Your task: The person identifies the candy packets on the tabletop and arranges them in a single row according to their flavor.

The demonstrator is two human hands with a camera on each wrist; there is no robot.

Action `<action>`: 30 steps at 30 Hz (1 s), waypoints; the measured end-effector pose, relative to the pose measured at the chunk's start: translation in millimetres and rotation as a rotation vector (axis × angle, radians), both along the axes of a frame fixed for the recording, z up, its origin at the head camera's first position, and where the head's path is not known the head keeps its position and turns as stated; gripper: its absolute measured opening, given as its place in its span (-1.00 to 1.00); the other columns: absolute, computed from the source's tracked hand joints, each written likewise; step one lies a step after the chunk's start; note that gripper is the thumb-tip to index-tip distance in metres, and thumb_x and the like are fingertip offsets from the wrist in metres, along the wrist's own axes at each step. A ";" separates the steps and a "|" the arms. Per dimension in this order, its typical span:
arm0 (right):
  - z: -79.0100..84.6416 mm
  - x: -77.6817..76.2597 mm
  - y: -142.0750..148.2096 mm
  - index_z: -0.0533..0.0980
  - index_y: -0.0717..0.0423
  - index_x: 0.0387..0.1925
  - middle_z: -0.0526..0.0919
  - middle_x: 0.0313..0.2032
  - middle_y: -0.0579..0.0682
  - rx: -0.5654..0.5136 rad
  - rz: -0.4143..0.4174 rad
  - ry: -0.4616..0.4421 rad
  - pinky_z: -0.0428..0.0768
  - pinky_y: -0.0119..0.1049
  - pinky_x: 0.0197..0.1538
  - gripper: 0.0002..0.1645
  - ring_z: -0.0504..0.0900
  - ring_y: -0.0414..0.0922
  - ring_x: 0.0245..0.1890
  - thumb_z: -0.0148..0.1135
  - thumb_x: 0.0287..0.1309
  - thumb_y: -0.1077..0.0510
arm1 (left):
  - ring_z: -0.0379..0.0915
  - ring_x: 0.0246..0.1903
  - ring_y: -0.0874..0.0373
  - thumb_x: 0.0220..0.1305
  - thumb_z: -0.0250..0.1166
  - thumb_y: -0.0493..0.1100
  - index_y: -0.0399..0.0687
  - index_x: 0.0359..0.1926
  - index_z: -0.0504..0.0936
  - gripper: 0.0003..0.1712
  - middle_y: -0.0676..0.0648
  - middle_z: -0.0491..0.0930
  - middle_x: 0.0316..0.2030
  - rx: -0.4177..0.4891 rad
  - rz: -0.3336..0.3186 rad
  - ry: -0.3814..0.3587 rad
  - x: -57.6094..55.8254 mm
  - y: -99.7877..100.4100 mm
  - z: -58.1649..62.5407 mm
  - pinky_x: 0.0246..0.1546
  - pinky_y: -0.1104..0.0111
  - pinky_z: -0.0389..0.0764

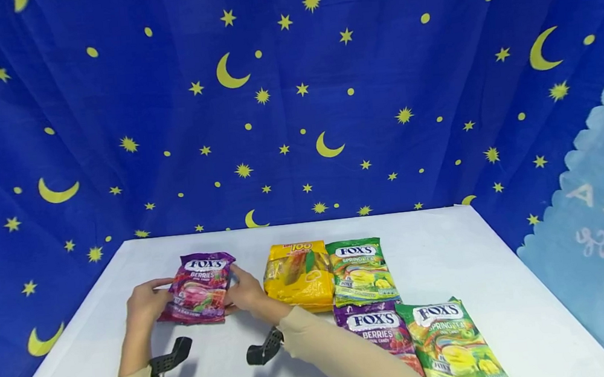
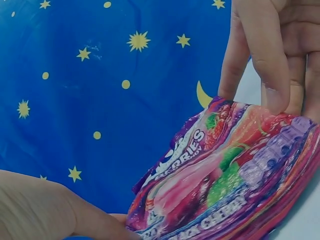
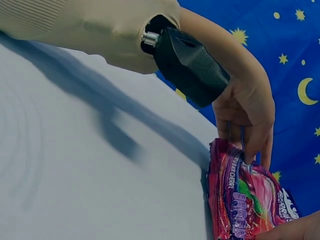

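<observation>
A purple FOX'S Berries candy bag [image 1: 201, 289] is held at the left of the white table, its printed front turned up. My left hand [image 1: 148, 301] grips its left edge, thumb and fingers at the side. From the opposite edge my right hand [image 1: 246, 288] pinches it, with the thumb on the front in the left wrist view. Close up, the bag [image 2: 220, 175] looks plump and creased, with its lower end near the tabletop in the right wrist view. Fingers behind the bag are hidden.
To the right lie a yellow candy bag [image 1: 300, 283], a green FOX'S Spring Tea bag [image 1: 362, 274], a second purple bag [image 1: 378, 330], partly behind my right sleeve, and another green bag [image 1: 456, 343]. A blue star-patterned cloth [image 1: 285, 123] hangs behind the table [image 1: 439, 254].
</observation>
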State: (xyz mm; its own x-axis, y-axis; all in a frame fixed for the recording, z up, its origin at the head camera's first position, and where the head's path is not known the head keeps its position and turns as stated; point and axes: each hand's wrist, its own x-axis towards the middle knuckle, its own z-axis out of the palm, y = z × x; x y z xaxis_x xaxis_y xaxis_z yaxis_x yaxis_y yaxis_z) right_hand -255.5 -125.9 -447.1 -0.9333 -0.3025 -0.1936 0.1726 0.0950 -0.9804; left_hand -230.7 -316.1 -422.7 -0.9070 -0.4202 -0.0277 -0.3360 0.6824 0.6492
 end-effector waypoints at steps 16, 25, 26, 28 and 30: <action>12.1 15.3 -3.4 0.18 0.15 0.41 0.52 0.05 0.17 0.363 0.076 0.254 0.44 -0.23 0.18 0.07 0.49 -0.06 0.03 0.49 -0.17 0.29 | 0.48 -0.15 -0.33 -0.03 0.15 -0.36 -0.46 0.06 0.52 -0.46 -0.44 0.59 -0.14 -0.040 -0.014 0.010 3.7 0.2 0.7 -0.21 -0.04 0.49; 30.7 32.6 30.5 0.29 -0.02 0.38 0.49 0.00 0.12 0.373 0.283 0.368 0.53 -0.43 -0.18 -0.11 0.55 -0.23 -0.29 0.44 -0.02 0.23 | 0.48 -0.10 -0.37 0.11 0.14 -0.30 -0.48 0.06 0.51 -0.53 -0.45 0.58 -0.12 -0.044 0.000 0.051 4.2 2.8 3.4 -0.12 -0.07 0.47; 31.7 34.6 36.8 0.30 -0.01 0.38 0.48 0.01 0.14 0.367 0.312 0.387 0.53 -0.45 -0.21 -0.13 0.57 -0.24 -0.29 0.42 0.01 0.23 | 0.48 -0.10 -0.36 0.13 0.15 -0.29 -0.48 0.07 0.50 -0.53 -0.45 0.58 -0.11 -0.033 0.000 0.056 4.3 4.7 5.2 -0.12 -0.07 0.47; 33.0 38.7 50.4 0.32 0.01 0.37 0.48 0.04 0.16 0.350 0.351 0.413 0.53 -0.48 -0.21 -0.17 0.59 -0.23 -0.24 0.39 0.05 0.25 | 0.47 -0.07 -0.37 0.18 0.15 -0.27 -0.49 0.08 0.48 -0.53 -0.47 0.56 -0.07 -0.015 -0.007 0.075 3.7 8.3 9.1 -0.08 -0.09 0.46; 33.6 41.7 65.0 0.33 0.02 0.36 0.48 0.06 0.17 0.337 0.369 0.436 0.53 -0.48 -0.17 -0.21 0.59 -0.22 -0.19 0.37 0.08 0.25 | 0.45 -0.03 -0.38 0.21 0.17 -0.24 -0.47 0.10 0.47 -0.52 -0.48 0.53 -0.03 -0.002 -0.004 0.096 3.5 13.4 14.5 -0.08 -0.09 0.48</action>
